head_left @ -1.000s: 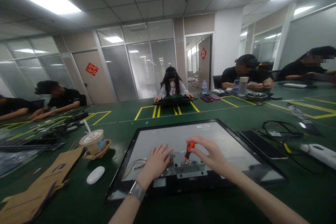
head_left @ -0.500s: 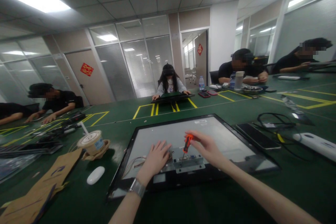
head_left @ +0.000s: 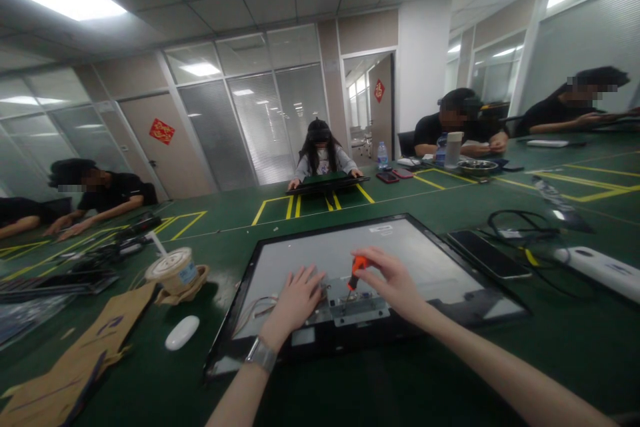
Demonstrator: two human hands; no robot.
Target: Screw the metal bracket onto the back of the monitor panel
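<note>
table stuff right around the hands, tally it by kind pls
Orange-handled screwdriver, in right hand: 1
Black-framed monitor panel lying flat, left hand on it: 1
White oval mouse: 1
Lidded paper drink cup with straw: 1
Black flat phone: 1
Total: 5

Cup (head_left: 173, 269) left of panel (head_left: 400, 240) (phone (head_left: 487, 254) right).

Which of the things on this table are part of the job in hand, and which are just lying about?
In use:
- screwdriver, held in right hand, tip down at the bracket
- metal bracket on the panel
- panel, back up
- left hand, flat on the panel beside the bracket

Lying about:
- cup
- mouse
- cardboard
- phone
- cables
</note>
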